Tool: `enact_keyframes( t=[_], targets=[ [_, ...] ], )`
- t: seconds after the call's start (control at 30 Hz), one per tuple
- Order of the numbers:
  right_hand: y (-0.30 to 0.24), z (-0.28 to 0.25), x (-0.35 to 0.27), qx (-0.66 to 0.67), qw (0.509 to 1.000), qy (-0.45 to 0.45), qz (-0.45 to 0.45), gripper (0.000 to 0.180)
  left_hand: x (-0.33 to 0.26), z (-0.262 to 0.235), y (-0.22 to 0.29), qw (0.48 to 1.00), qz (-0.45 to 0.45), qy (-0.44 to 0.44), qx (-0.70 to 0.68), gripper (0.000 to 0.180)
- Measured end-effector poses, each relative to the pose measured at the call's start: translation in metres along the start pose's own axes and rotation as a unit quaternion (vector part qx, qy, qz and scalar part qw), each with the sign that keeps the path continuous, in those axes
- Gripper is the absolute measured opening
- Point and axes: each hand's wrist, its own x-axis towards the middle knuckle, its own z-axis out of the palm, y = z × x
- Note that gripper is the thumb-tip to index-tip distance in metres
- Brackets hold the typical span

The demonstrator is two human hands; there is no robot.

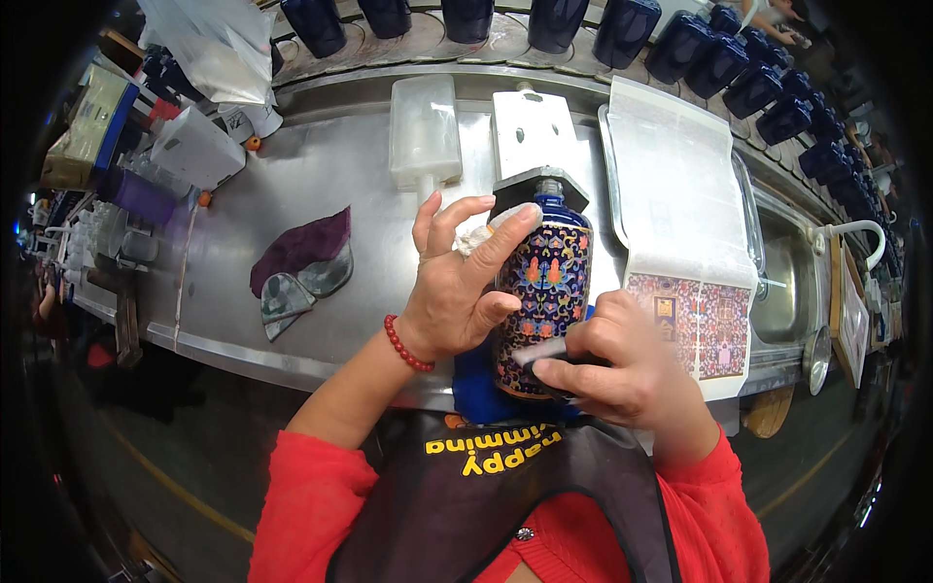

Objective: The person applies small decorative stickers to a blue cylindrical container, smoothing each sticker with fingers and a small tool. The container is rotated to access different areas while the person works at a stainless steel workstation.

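A dark blue glass bottle (pixel 544 267) with a colourful floral pattern stands in front of me, its neck against a grey bracket (pixel 573 185). My left hand (pixel 452 282), with a red bead bracelet at the wrist, has its fingers stretched out along the bottle's left shoulder. A white cloth (pixel 473 239) shows behind these fingers; whether they grip it is hidden. Closed round the dark handle of a small scraper, my right hand (pixel 622 364) is at the bottle's lower right. The scraper's pale blade (pixel 539 352) touches the patterned surface. A blue cloth (pixel 474 389) lies under the bottle.
Printed floral decal sheets (pixel 724 330) lie to the right under white paper (pixel 671 175), beside a sink (pixel 787 291). A purple and grey cloth (pixel 303 262) is on the metal table at left. Behind stands a clear container (pixel 425 131); blue bottles (pixel 466 19) line a conveyor.
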Motion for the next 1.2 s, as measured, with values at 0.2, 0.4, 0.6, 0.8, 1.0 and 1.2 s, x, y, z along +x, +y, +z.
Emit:
enact_keyframes(
  t=[0.2,0.4,0.6,0.8,1.0,1.2],
  targets=[
    [0.001,0.004,0.002,-0.185,0.981,0.032,0.058,0.039,-0.013,0.003,0.005,0.999,-0.023,0.012,0.020,0.077],
    [-0.005,0.004,-0.027,-0.061,0.959,0.112,0.252,0.027,-0.057,-0.003,0.029,0.997,-0.037,-0.055,0.047,0.103],
    [0.005,0.035,-0.047,-0.180,0.956,0.096,0.211,0.054,-0.079,0.007,0.050,0.984,-0.035,-0.049,0.166,0.098],
    [-0.006,0.042,-0.047,-0.225,0.953,0.037,0.199,0.060,-0.072,0.003,0.055,0.981,-0.021,-0.042,0.187,0.094],
    [-0.012,0.040,-0.041,-0.232,0.954,0.052,0.185,0.054,-0.068,0.001,0.057,0.979,-0.010,-0.044,0.198,0.096],
    [-0.012,0.041,-0.040,-0.233,0.949,0.049,0.205,0.058,-0.063,-0.009,0.058,0.979,-0.014,-0.089,0.184,0.103]
  ],
)
